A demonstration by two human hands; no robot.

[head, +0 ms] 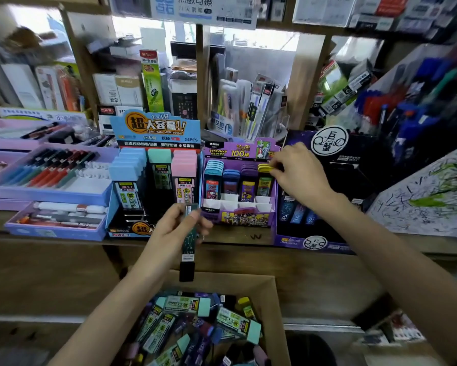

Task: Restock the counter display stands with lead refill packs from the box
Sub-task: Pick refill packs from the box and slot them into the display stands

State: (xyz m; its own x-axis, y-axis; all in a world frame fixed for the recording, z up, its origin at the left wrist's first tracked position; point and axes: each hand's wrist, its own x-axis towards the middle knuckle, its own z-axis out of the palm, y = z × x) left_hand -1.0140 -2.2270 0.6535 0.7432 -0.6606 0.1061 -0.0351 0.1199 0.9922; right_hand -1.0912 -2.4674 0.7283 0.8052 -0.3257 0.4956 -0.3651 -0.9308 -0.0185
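Standing in a row on the wooden counter are three display stands. The blue stand carries tall packs with blue, green and pink caps. The purple stand is just beside it on the right, and the dark stand is at the far right. Lilac trays of pens lie to the left of the blue stand, and a scribbled sheet lies at the right end. The shelves behind hold more stationery, but they are blurred. Below the counter edge, an open cardboard box holds a loose heap of lead refill packs, several with mint caps.

The left hand is raised between the box and the stands and hides the lower front of the blue stand. Its thumb and fingers grip a dark pack near the upper end, and the pack hangs almost upright above the box. The right hand reaches to the rightmost column of the purple stand. Its fingertips pinch the cap of a yellow-capped pack there. Its forearm crosses in front of the dark stand and covers part of it.
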